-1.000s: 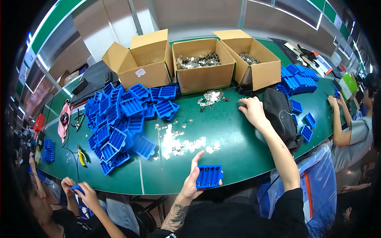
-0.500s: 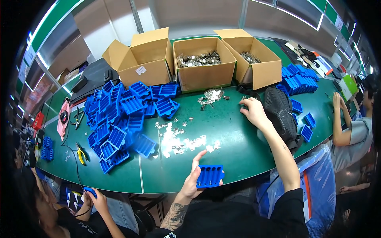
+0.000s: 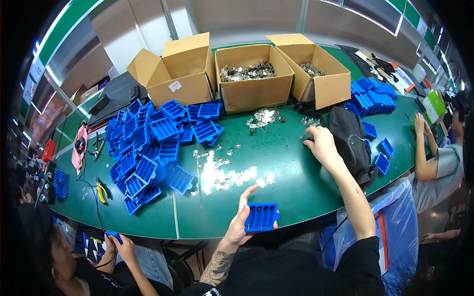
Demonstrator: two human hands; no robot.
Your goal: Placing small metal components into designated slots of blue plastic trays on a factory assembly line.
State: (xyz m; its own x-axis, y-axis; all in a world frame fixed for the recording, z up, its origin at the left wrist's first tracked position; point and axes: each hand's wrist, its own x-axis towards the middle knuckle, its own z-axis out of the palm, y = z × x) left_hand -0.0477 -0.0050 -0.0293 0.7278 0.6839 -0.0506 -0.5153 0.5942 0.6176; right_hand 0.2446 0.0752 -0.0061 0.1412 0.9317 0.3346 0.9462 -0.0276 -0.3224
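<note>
In my left hand [image 3: 239,228] I hold a blue plastic battery holder [image 3: 261,217] by its sides, its open slots facing up. Small metal bits show at the ends of some slots. My right hand [image 3: 323,147] is over the table, left of a black mesh bag, its fingers curled and fingertips close together. Whatever is between them is too small to make out. Just beyond it lies a small heap of metal contacts [image 3: 310,121]. More loose metal contacts [image 3: 237,176] are spread on the green table [image 3: 281,197] ahead of the holder.
A big pile of blue battery holders [image 3: 143,148] lies on the left, more stacked holders [image 3: 373,98] at the right. Cardboard boxes [image 3: 254,96] stand at the back. The black bag [image 3: 348,140] lies near my right arm. Yellow-handled pliers [image 3: 102,192] lie left. People sit on both sides.
My right hand has drawn back slightly to the right and toward me, uncovering the small heap of metal contacts. My left hand and the battery holder have stayed nearly in place.
</note>
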